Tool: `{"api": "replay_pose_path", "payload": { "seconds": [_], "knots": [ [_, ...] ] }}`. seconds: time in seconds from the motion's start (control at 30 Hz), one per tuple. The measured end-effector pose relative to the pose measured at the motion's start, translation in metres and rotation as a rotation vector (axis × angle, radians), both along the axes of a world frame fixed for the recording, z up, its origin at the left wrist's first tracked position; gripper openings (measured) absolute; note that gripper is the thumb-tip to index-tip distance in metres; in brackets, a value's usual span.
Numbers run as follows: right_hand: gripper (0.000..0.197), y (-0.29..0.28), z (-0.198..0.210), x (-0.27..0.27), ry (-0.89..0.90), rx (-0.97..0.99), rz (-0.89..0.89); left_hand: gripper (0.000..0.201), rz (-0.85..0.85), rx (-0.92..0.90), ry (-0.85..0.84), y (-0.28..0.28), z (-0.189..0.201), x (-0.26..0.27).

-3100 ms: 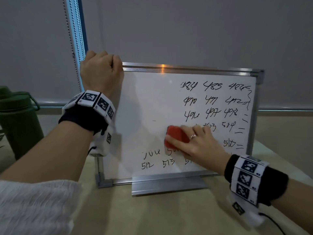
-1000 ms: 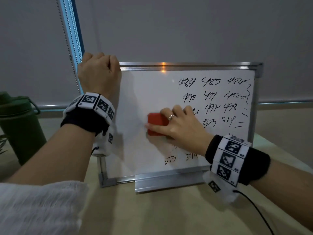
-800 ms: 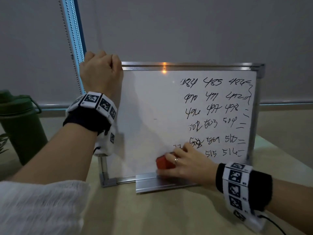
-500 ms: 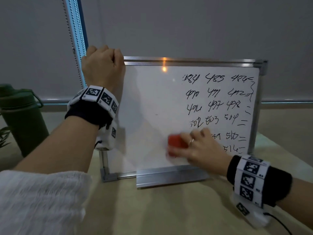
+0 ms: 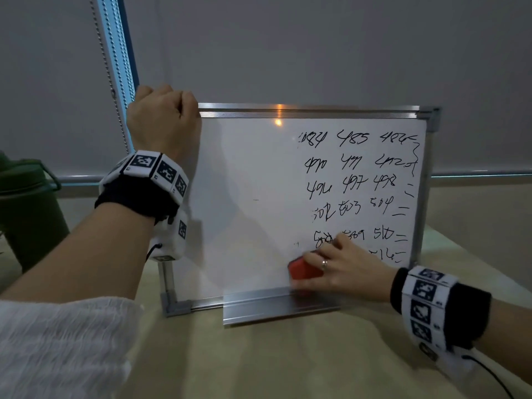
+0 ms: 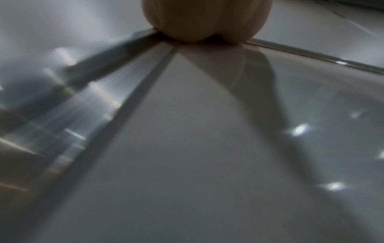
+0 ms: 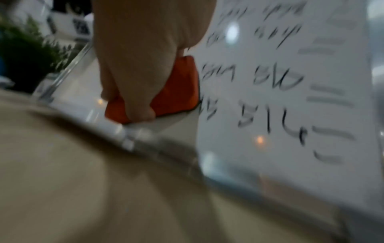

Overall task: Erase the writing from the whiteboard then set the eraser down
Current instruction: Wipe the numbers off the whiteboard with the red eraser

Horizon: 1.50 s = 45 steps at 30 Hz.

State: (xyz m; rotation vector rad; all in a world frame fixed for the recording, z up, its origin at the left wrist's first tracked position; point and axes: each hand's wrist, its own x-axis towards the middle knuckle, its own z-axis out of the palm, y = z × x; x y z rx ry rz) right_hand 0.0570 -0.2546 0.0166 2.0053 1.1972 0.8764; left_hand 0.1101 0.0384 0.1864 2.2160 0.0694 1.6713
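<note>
A small whiteboard (image 5: 253, 174) in a silver frame stands upright on the beige table. Its left half is wiped; black handwritten numbers (image 5: 354, 180) fill the right half. My right hand (image 5: 342, 269) grips a red eraser (image 5: 302, 269) and presses it against the board's lower middle, just above the bottom rail. In the right wrist view the eraser (image 7: 174, 87) sits under my fingers (image 7: 137, 82), next to the lowest rows of writing (image 7: 270, 98). My left hand (image 5: 164, 122) is curled over the board's top left corner; the left wrist view shows that hand (image 6: 205, 19) on the frame edge.
A dark green jug (image 5: 26, 211) stands at the far left. The board's metal tray ledge (image 5: 279, 308) juts toward me at its foot. A window blind with a bead chain (image 5: 108, 67) hangs behind. Beige table (image 5: 259, 361) lies in front of the board.
My right hand has swept the eraser up and down over the board's lower middle, wiping the bottom-left numbers away; it now sits lower than half a second ago. The left hand has stayed put.
</note>
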Motion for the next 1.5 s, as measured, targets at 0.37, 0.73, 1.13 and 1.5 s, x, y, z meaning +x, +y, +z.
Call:
{"api": "replay_pose_path", "payload": {
  "seconds": [0.37,0.73,1.13,1.5],
  "knots": [
    [0.060,-0.008,0.004,0.000,0.039,0.032,-0.008,0.041,-0.048,-0.028,0.023,0.001,0.003,-0.002],
    [0.067,0.041,0.089,0.017,-0.146,1.007,-0.229,0.037,-0.071,-0.031,-0.008,0.000,0.002,-0.003],
    [0.068,0.090,0.101,0.007,0.027,1.346,-0.335,0.041,-0.063,-0.062,-0.052,-0.003,0.000,-0.006],
    [0.069,0.093,0.116,0.005,0.114,1.642,-0.472,0.041,-0.069,-0.034,-0.036,0.001,0.003,-0.006]
  ]
}}
